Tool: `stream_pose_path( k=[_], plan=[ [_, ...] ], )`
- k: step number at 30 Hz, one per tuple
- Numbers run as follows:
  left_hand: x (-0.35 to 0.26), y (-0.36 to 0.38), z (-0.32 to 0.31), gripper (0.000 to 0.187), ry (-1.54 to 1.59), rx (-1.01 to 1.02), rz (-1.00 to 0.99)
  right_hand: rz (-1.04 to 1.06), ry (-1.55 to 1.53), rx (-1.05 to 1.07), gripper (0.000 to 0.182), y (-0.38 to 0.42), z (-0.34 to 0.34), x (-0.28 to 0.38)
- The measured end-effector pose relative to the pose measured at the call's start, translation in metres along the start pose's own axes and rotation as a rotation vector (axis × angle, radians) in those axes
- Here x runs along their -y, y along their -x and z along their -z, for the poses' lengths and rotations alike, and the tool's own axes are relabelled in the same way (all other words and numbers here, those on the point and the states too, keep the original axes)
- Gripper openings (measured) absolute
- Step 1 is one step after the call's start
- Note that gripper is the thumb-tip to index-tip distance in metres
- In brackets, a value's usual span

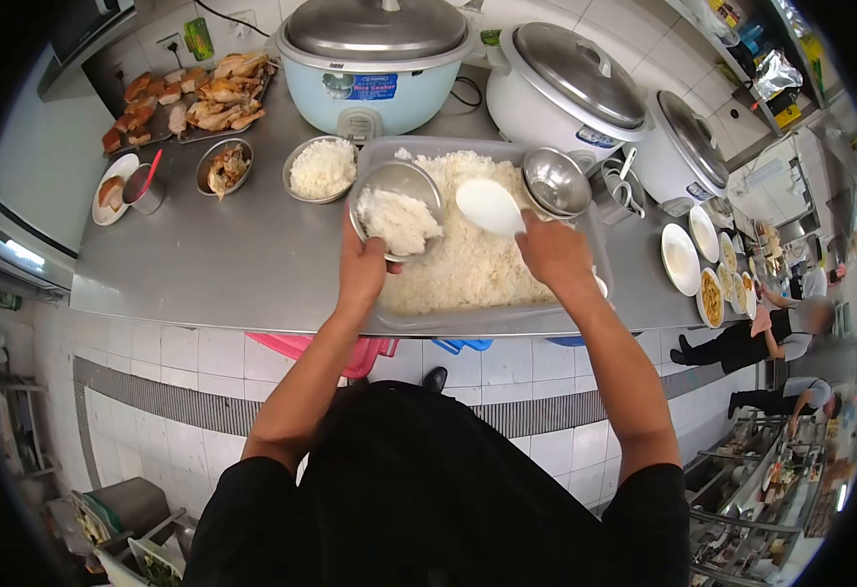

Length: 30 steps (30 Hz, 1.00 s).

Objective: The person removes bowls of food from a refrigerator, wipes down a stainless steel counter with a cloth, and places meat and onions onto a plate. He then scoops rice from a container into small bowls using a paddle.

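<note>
My left hand [362,269] grips the rim of a metal bowl [401,176] partly filled with white rice [396,220], tilted over the left side of a large plastic tub [600,245]. Loose cooked rice [477,274] fills much of that tub. In my right hand [554,252] is a white rice paddle [488,205], its handle hidden by my fingers and its blade above the rice, a little right of the bowl. Empty stacked metal bowls [556,181] rest at the tub's back right corner. Left of the tub stands another metal bowl heaped with rice [322,168].
Large rice cookers [374,68] line the back of the steel counter [223,264]. Toward the left are a tray of cooked chicken [228,93], a bowl of meat pieces [225,168] and a cup with a red handle [144,191]. White plates [681,259] stand at right; people work beyond.
</note>
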<state>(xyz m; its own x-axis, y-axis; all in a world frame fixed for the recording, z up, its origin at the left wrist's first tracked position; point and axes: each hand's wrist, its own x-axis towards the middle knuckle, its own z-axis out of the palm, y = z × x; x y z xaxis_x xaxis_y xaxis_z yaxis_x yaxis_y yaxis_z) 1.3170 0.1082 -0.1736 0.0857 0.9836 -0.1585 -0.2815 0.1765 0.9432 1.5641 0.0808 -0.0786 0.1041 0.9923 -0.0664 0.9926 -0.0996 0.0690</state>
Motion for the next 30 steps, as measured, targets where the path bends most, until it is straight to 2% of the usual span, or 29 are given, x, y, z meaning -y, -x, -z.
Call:
stream_pose_path(
  k=[3,9,14,17,20,23,25,30],
  plan=[
    [0.010,0.001,0.014,0.072,-0.005,-0.046,-0.294,0.072,0.172,0.243,0.031,0.003,-0.035,0.004],
    [0.034,0.007,0.023,0.071,0.080,-0.117,-0.439,0.112,0.110,0.366,0.027,0.026,-0.035,0.018],
    [0.038,0.002,0.016,0.071,0.081,-0.169,-0.460,0.196,0.129,0.443,0.023,0.017,-0.056,0.046],
    [0.038,0.002,0.017,0.071,0.082,-0.173,-0.452,0.201,0.052,0.491,0.022,0.010,-0.054,0.060],
    [0.037,-0.001,0.016,0.071,0.068,-0.187,-0.444,0.277,-0.057,0.425,0.023,0.003,-0.059,0.071],
    [0.031,-0.012,0.020,0.070,0.054,-0.173,-0.447,0.309,-0.183,0.472,0.029,-0.019,-0.064,0.080],
    [0.025,-0.017,0.018,0.070,0.036,-0.161,-0.426,0.189,-0.560,0.875,0.027,-0.040,-0.073,0.061],
    [0.019,-0.035,0.026,0.072,0.178,-0.154,-0.395,0.094,-0.790,0.924,0.023,-0.042,-0.065,0.040]
  ],
)
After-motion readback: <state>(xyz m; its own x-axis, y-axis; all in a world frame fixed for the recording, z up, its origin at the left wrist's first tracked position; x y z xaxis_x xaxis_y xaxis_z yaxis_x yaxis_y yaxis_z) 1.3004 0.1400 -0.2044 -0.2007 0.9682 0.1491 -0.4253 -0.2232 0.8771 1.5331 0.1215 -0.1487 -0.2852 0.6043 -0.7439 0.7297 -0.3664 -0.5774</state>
